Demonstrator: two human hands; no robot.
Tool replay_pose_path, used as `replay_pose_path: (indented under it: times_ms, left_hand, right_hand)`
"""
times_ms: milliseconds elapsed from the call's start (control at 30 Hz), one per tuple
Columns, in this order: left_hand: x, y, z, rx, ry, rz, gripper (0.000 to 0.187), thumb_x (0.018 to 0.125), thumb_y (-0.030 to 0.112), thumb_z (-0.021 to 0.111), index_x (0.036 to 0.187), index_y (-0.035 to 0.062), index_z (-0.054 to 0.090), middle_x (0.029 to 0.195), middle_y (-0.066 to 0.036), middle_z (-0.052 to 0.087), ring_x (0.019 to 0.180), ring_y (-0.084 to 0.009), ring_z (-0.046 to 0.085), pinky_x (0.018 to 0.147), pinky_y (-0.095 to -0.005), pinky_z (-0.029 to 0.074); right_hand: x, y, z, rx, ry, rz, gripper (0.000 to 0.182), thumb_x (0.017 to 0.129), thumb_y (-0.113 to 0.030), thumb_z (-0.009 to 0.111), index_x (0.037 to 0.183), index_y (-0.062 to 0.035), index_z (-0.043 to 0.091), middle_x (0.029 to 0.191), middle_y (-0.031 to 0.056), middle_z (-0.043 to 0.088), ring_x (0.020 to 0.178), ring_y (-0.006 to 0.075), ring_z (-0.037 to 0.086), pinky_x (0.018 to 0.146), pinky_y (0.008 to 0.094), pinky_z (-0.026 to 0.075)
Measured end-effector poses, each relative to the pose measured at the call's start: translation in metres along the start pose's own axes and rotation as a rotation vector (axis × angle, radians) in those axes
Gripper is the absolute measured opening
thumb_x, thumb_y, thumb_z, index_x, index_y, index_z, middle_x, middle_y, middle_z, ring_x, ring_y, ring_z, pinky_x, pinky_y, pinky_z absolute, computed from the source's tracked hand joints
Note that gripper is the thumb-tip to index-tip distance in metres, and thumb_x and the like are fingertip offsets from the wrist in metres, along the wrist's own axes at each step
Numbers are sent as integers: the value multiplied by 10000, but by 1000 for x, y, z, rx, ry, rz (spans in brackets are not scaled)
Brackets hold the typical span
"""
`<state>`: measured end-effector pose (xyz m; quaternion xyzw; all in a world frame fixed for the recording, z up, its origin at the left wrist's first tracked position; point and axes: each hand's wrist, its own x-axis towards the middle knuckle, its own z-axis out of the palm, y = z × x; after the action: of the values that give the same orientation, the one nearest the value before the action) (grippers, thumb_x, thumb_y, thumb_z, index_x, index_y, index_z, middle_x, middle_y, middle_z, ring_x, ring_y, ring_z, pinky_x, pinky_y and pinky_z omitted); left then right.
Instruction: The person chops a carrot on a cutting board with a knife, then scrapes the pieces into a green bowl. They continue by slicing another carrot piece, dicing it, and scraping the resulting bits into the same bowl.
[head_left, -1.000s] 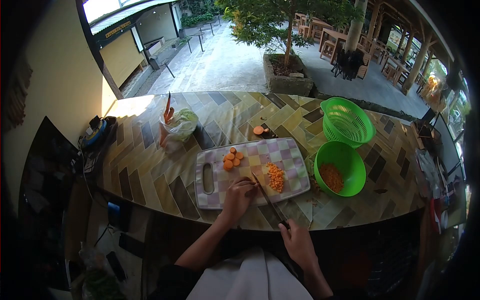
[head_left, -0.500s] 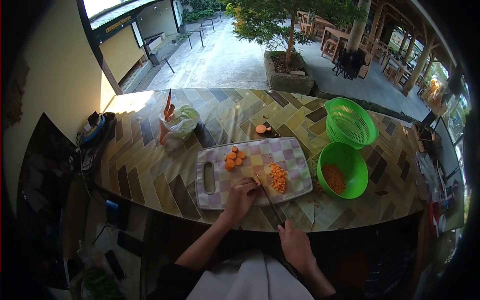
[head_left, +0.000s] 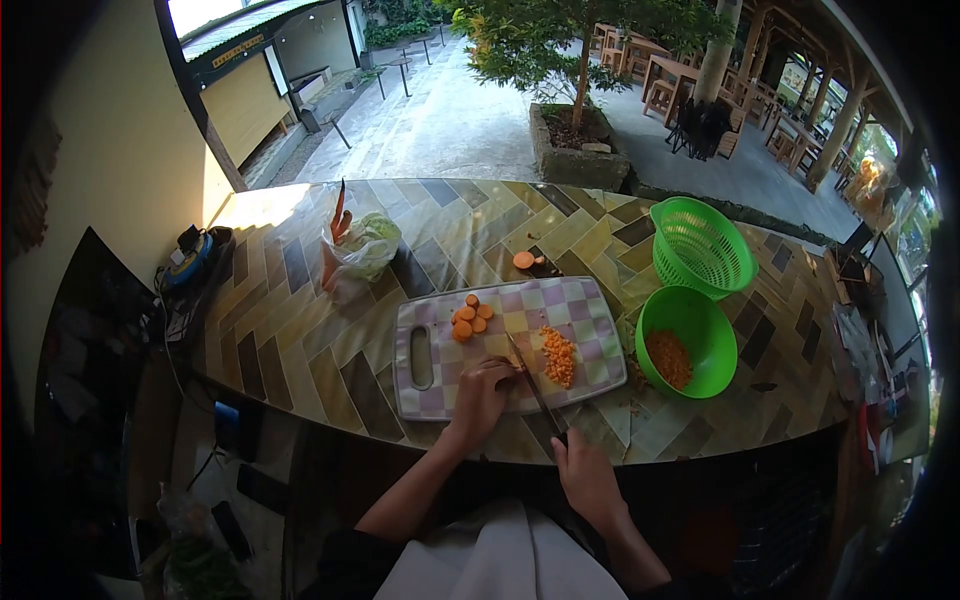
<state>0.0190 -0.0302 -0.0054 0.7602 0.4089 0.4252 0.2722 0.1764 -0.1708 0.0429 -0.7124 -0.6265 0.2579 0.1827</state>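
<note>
My right hand (head_left: 588, 478) grips the dark handle of a knife (head_left: 541, 398), whose blade slants up and left across a checkered cutting board (head_left: 590, 310). Against the left side of the blade, my left hand (head_left: 484, 385) is closed with bent fingers on a small orange piece of carrot, mostly hidden by the fingertips. Right of the blade lies a heap of diced carrot (head_left: 558, 357). Several thick carrot slices (head_left: 466, 322) are grouped at the upper left of the board, near its handle slot.
A green bowl (head_left: 720, 345) with chopped orange bits stands right of the board, a green colander (head_left: 740, 250) behind it. Beyond the board lie carrot ends (head_left: 523, 260). Toward the back left, a plastic bag (head_left: 368, 250) holds pale green vegetables. Cables and a device (head_left: 188, 260) sit at the left edge.
My right hand and the knife have shifted slightly forward, the tip reaching farther up the board. My left hand stays beside the blade. The whole view has shifted very slightly.
</note>
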Motion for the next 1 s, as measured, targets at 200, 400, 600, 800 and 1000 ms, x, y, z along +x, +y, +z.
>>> replay_pose_path:
  times_ms: [200,400,600,800,1000]
  left_hand:
    - [3,3,-4,-20,-12,-21,200,723,-74,631,891,-33,731,916,-180,710,938,-335,675,843,-378,528]
    - [0,-1,-1,3,-6,0,181,733,-76,613,876,-33,715,896,-172,703,925,-340,666,827,-392,522]
    - [-1,8,1,28,31,-5,127,743,-81,609,845,-32,667,884,-173,667,923,-361,635,797,-418,504]
    - [2,8,-3,8,-3,-17,115,745,-92,606,837,-31,637,892,-179,647,933,-372,618,795,-427,493]
    - [3,7,-6,4,-18,10,134,733,-98,603,843,-30,635,899,-177,644,940,-376,613,805,-430,491]
  right_hand:
    - [6,-1,-1,2,-46,1,316,1043,-281,444,952,20,487,711,282,625,712,483,626,640,555,487]
    - [15,-12,3,-36,-9,19,318,1041,-279,447,943,22,485,739,291,628,742,492,620,658,567,478]
    - [8,5,0,151,46,-12,346,1037,-278,471,923,48,489,729,310,586,750,517,571,626,568,409]
    - [2,2,-2,169,2,16,352,1037,-284,473,921,48,491,723,310,581,758,519,567,635,566,404]
    - [4,2,-4,136,-32,1,343,1034,-275,476,927,51,491,725,312,589,758,516,577,642,569,419]
